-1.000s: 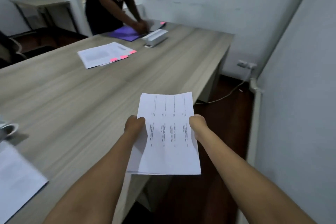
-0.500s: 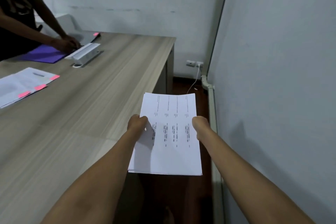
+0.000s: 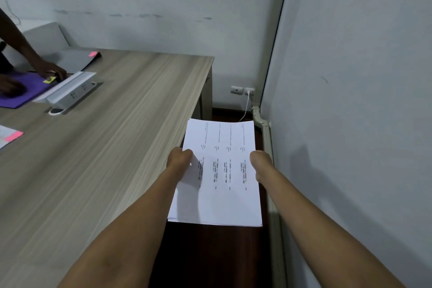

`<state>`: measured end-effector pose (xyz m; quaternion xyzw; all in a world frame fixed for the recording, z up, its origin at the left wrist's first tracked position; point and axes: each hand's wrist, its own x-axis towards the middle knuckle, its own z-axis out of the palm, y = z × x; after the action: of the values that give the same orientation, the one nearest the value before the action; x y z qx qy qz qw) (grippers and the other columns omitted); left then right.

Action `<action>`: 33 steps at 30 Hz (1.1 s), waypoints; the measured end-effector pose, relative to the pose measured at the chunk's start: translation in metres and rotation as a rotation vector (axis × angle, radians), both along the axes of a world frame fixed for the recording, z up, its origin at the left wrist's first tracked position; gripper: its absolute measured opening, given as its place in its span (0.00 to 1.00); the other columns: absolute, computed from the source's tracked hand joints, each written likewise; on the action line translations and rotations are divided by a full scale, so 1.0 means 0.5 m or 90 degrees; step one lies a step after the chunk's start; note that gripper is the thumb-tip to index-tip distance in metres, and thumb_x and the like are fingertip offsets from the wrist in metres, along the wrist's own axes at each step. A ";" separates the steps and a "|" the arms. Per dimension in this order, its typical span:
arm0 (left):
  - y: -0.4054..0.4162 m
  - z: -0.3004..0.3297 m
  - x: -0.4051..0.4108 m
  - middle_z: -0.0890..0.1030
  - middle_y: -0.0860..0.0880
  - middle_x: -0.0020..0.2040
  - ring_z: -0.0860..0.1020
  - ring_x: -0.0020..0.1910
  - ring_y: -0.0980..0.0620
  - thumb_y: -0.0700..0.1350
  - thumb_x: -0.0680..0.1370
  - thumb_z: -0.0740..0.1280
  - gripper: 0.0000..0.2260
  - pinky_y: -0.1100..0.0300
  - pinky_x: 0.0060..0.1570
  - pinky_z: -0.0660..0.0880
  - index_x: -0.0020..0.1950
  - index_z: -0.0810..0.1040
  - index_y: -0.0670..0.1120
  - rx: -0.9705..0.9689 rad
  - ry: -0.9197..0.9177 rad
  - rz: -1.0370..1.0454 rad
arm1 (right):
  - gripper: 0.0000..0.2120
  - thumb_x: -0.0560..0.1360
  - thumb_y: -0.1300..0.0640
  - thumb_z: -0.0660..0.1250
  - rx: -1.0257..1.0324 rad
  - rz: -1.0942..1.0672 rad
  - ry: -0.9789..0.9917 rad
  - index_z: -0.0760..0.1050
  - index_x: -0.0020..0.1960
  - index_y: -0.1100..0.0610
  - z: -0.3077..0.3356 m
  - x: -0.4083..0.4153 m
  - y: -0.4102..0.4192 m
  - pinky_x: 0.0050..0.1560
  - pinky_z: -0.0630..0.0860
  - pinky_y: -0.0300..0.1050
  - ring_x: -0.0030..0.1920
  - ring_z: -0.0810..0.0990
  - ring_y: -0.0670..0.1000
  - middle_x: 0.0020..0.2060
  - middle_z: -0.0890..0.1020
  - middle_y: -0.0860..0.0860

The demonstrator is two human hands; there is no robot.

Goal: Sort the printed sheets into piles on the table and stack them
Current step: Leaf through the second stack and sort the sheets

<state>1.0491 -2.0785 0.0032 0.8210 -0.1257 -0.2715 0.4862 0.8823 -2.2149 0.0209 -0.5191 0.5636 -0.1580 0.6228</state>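
Note:
I hold a stack of printed white sheets [image 3: 222, 175] flat in front of me, just past the right edge of the wooden table [image 3: 105, 147] and above the dark floor. My left hand [image 3: 178, 159] grips the stack's left edge, thumb on top. On the opposite edge, my right hand [image 3: 260, 162] is closed around the paper. Rows of small black text run across the top sheet. At the far left edge of the table lies another pile of sheets with pink tabs [image 3: 10, 135].
Another person's hands [image 3: 50, 72] rest on a purple folder [image 3: 21, 91] at the table's far left, beside a white socket box [image 3: 70, 89] and a grey folder [image 3: 74, 58]. A wall [image 3: 350, 124] stands close on my right, with a cable conduit [image 3: 268, 147] and wall socket [image 3: 242, 90].
My view has swung to the right: the table and the other person slid left, the right wall fills more of the frame. The stack stays held in both hands, now off the table's edge.

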 end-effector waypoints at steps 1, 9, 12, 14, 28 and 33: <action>-0.016 -0.004 0.015 0.74 0.45 0.30 0.74 0.30 0.45 0.39 0.65 0.60 0.04 0.60 0.32 0.68 0.31 0.73 0.40 0.007 0.004 0.010 | 0.12 0.76 0.66 0.52 0.005 0.009 0.002 0.73 0.52 0.62 -0.005 0.018 -0.021 0.46 0.70 0.46 0.47 0.74 0.55 0.48 0.77 0.58; -0.132 -0.026 0.139 0.73 0.46 0.30 0.72 0.29 0.48 0.37 0.70 0.60 0.07 0.62 0.29 0.66 0.32 0.71 0.41 0.028 0.012 0.137 | 0.15 0.77 0.66 0.54 0.025 0.119 -0.005 0.74 0.60 0.63 -0.022 0.200 -0.191 0.50 0.74 0.49 0.48 0.78 0.58 0.49 0.79 0.57; -0.156 -0.017 0.179 0.73 0.46 0.30 0.71 0.28 0.48 0.36 0.69 0.60 0.07 0.61 0.29 0.66 0.31 0.71 0.41 0.026 0.017 0.190 | 0.13 0.77 0.66 0.54 0.030 0.174 0.001 0.74 0.56 0.63 -0.019 0.271 -0.242 0.43 0.76 0.46 0.45 0.80 0.58 0.45 0.80 0.57; -0.168 -0.010 0.209 0.73 0.47 0.29 0.71 0.28 0.49 0.36 0.70 0.60 0.07 0.62 0.28 0.66 0.31 0.72 0.41 0.022 0.011 0.240 | 0.10 0.77 0.65 0.55 0.035 0.230 0.000 0.74 0.52 0.62 -0.013 0.326 -0.271 0.35 0.73 0.43 0.37 0.77 0.55 0.40 0.79 0.55; -0.048 -0.023 0.402 0.71 0.47 0.35 0.69 0.31 0.50 0.38 0.72 0.60 0.02 0.61 0.30 0.64 0.39 0.69 0.41 -0.006 0.031 0.502 | 0.16 0.75 0.65 0.54 0.040 0.474 -0.040 0.76 0.56 0.62 -0.036 0.691 -0.204 0.48 0.77 0.49 0.47 0.80 0.58 0.50 0.82 0.57; -0.009 -0.038 0.473 0.68 0.46 0.35 0.66 0.32 0.48 0.38 0.71 0.60 0.03 0.60 0.30 0.62 0.38 0.66 0.42 -0.018 0.050 0.575 | 0.15 0.74 0.66 0.55 0.043 0.518 -0.055 0.76 0.56 0.63 -0.039 0.794 -0.166 0.43 0.78 0.46 0.49 0.82 0.60 0.49 0.83 0.58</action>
<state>1.2856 -2.0830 -0.0158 0.7759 0.2596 -0.0615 0.5717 1.2792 -2.2979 0.0016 -0.6718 0.2906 0.0985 0.6742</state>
